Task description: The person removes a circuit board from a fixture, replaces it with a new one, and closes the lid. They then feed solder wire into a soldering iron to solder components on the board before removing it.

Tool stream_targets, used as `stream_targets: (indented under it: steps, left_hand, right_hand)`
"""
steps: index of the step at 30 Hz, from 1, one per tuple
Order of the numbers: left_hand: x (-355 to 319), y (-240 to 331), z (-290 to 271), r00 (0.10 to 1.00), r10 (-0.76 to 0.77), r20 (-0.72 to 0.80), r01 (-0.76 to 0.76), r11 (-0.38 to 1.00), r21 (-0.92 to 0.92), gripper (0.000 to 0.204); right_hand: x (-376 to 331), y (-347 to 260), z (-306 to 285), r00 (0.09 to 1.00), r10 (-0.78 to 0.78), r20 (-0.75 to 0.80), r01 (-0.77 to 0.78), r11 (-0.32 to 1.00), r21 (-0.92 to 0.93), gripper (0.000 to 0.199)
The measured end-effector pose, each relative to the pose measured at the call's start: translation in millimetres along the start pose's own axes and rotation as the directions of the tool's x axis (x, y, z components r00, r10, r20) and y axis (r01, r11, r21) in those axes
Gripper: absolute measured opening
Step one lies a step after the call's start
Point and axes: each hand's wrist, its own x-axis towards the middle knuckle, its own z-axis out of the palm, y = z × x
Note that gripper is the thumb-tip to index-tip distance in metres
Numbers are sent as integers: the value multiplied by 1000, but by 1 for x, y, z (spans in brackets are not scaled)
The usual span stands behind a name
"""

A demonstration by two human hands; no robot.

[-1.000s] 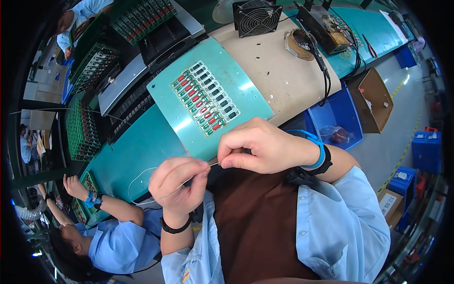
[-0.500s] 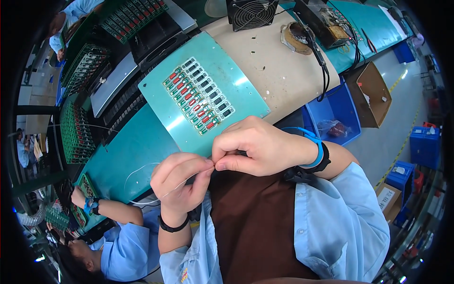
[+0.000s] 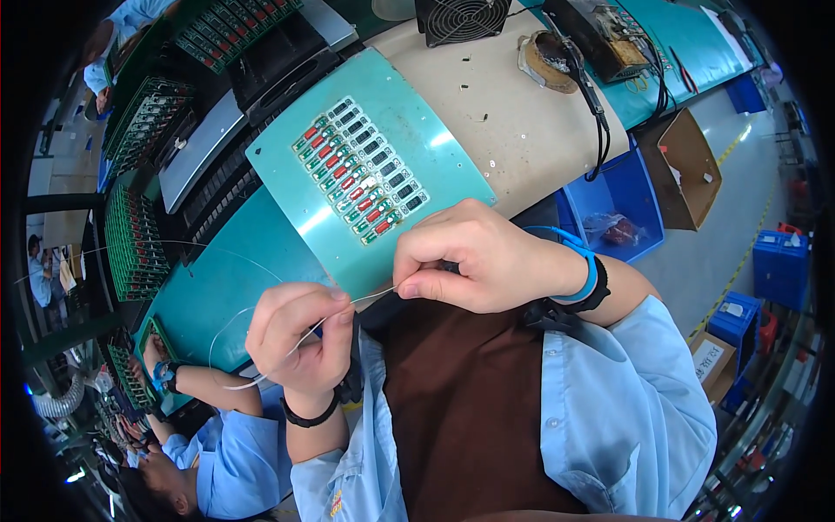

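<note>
A thin silvery wire that looks like solder wire (image 3: 376, 296) runs between my two hands in front of my chest. My left hand (image 3: 296, 339) pinches it between thumb and forefinger, and its slack loops out to the left. On the other side, my right hand (image 3: 496, 261) grips the wire's end with closed fingertips. A dark patch shows inside the right hand's curl; I cannot tell what it is. Just beyond the hands lies a flat green plate (image 3: 435, 165), bearing a panel of small circuit boards (image 3: 357, 178) with red and black parts.
At the back stand a black fan (image 3: 461, 19), a soldering iron (image 3: 588, 96) and its round holder (image 3: 544, 63). A blue bin (image 3: 651, 235) and cardboard box (image 3: 691, 174) are at right. Racked green boards (image 3: 135, 248) and a co-worker's hand (image 3: 156, 358) are at left.
My left hand has moved left and away from the right, so a stretch of wire now shows between them. The slack loop has shifted left. The right hand is slightly higher.
</note>
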Motion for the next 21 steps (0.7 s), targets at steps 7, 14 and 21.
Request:
stream_targets:
  steps: [7,14,21]
  left_hand:
    - [6,-1,10,995,22,94,-17,998,-57,15]
    - [3,-1,10,995,40,91,-39,999,-4,18]
    - [3,0,0,1000,-7,18,7,1000,29,16]
  right_hand:
    - [0,-4,1,1000,21,5,-21,1000,-2,8]
    - [-1,0,4,1000,9,-12,-9,1000,-2,9]
    - [-4,1,2,1000,18,-21,-18,999,-32,9]
